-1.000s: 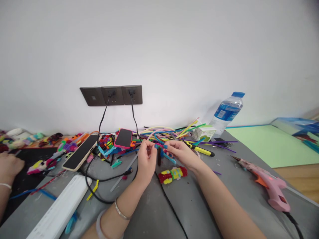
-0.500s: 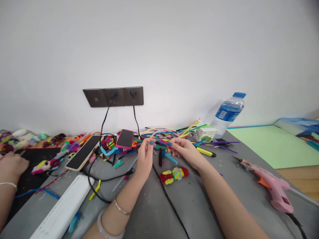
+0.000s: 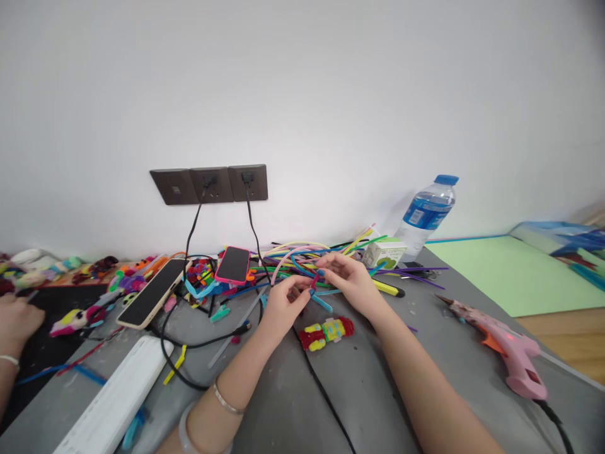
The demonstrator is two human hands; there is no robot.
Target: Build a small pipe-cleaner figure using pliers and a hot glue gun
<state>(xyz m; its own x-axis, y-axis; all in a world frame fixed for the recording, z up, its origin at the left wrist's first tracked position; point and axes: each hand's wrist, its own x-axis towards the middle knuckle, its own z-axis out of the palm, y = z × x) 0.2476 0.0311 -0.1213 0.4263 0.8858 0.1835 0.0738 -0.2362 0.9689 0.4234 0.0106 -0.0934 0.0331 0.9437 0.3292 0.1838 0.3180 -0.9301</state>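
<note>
My left hand point(image 3: 286, 307) and my right hand point(image 3: 348, 280) meet over the middle of the grey table, with blue-painted nails showing. Between their fingertips is a short magenta pipe cleaner point(image 3: 315, 281), pinched from both sides. Just below lies a small red and yellow fuzzy pipe-cleaner figure point(image 3: 326, 334) with light blue spots. A light blue pipe cleaner piece point(image 3: 322, 304) rests close under my right fingers. Behind both hands spreads a loose pile of coloured pipe cleaners point(image 3: 302, 247), partly covered by them.
At right lies a pink glue gun point(image 3: 513, 356); a water bottle point(image 3: 429, 214) leans by the wall. A yellow cutter point(image 3: 388, 288) is beside my right wrist. To the left are two phones point(image 3: 155, 291), a white power strip point(image 3: 118, 397), black cables and another person's hand point(image 3: 19, 321).
My left hand has moved right and slightly down, and its fingers have closed in beside those of my right hand on the magenta piece. The view has shifted slightly.
</note>
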